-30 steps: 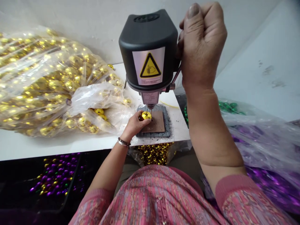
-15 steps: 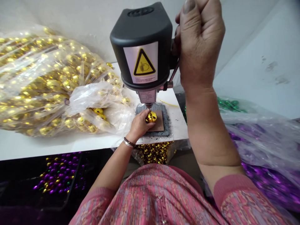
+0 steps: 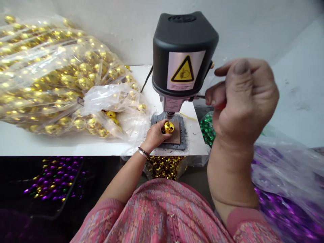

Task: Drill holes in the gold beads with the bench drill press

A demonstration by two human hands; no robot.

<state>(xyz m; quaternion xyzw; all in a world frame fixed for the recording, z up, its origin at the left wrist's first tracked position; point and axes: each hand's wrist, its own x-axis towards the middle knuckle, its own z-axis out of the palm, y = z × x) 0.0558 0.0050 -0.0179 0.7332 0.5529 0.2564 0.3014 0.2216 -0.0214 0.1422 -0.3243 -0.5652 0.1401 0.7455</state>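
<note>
A black drill press (image 3: 186, 44) with a yellow warning label stands over a grey base (image 3: 182, 143) and a brown board (image 3: 176, 135). My left hand (image 3: 155, 136) grips a shiny gold faceted ball (image 3: 169, 127) between thumb and fingers, on the board, with the drill's chuck (image 3: 169, 115) just above it. To the right of the motor housing, my right hand (image 3: 244, 98) is curled, with its fingers round the red end of the lever, which is mostly hidden by them.
A large clear bag of gold balls (image 3: 58, 77) lies on the white table (image 3: 76, 148) at left. Gold pieces (image 3: 165, 167) fill a bag below the table edge. Green balls (image 3: 208, 128) and purple ones (image 3: 283, 209) are at right. Purple and gold beads (image 3: 57, 179) show lower left.
My right hand has come down and toward me with the lever. The drill and table appear shifted right as the view moved. My left hand still holds the gold ball.
</note>
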